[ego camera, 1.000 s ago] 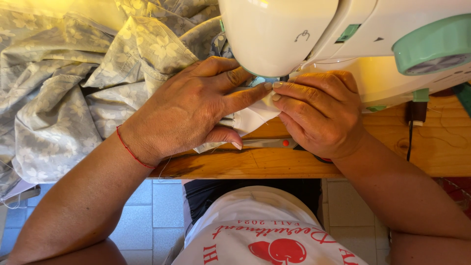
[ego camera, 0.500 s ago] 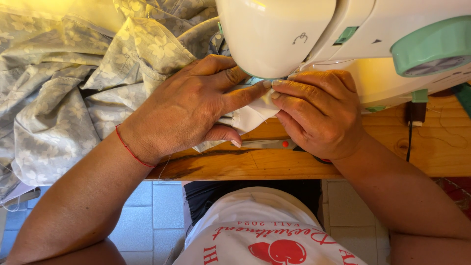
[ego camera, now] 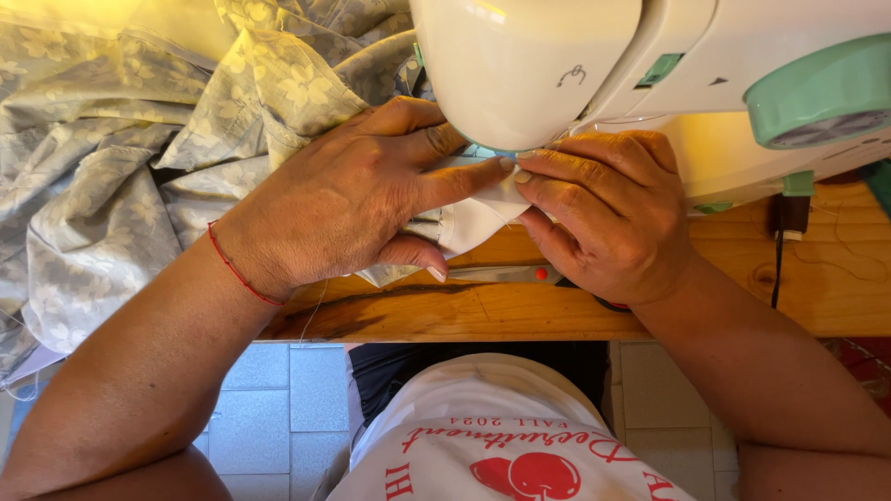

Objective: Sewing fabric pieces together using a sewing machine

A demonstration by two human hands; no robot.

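My left hand (ego camera: 357,195) lies flat on a folded strip of pale fabric (ego camera: 469,223), its forefinger stretched toward the head of a white sewing machine (ego camera: 594,65). My right hand (ego camera: 608,209) presses the same fabric from the right, fingertips meeting the left forefinger just under the machine head. The needle area is hidden by the machine. A red thread bracelet circles my left wrist. A large grey cloth with a white flower print (ego camera: 139,148) is bunched to the left of my hands.
The machine stands on a wooden table (ego camera: 520,311) whose front edge runs below my hands. Scissors with a red dot (ego camera: 506,274) lie under my right hand. A mint green handwheel (ego camera: 821,93) is at the right. A dark cable (ego camera: 778,250) hangs nearby; tiled floor below.
Hardly anything differs; both hands stay pressed on the fabric under the machine head, with only a slight shift of the view.
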